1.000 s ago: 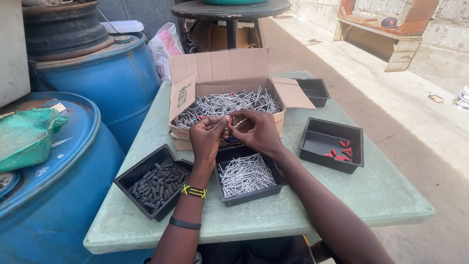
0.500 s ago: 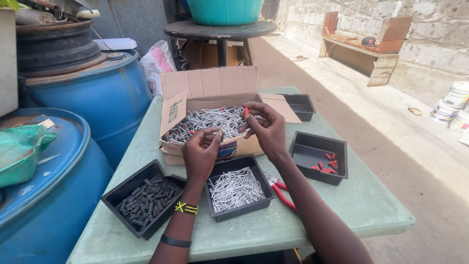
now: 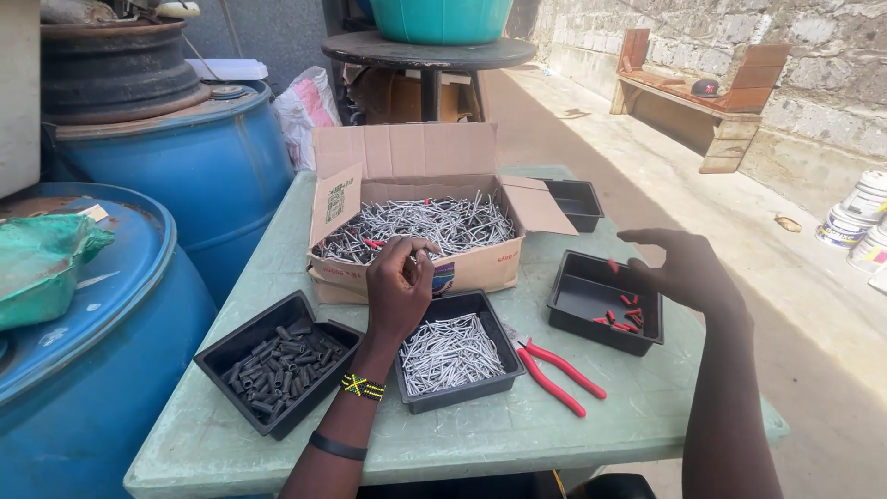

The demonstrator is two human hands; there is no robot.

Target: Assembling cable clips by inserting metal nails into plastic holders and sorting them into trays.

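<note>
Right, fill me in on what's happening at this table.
A person is sorting small hardware by hand. The left hand pinches a metal screw over the cardboard box full of them. The right hand is open above the black tray of small red pieces, one piece in mid-air beneath it. Other trays hold screws and dark sleeves; red-handled pliers lie on the table.

A pale green worktop (image 3: 647, 416) stands outdoors on a sunlit concrete floor (image 3: 647, 166). Past its left edge sit two blue drums (image 3: 185, 176), the farther one topped by a rusty wheel rim (image 3: 111, 69). Beyond the far edge a round dark table (image 3: 430, 51) carries a teal basin (image 3: 442, 18). A rough block wall (image 3: 813, 55) (grey, weathered) backs a wooden bench (image 3: 711, 92); paint buckets (image 3: 864, 208) stand at right.
</note>
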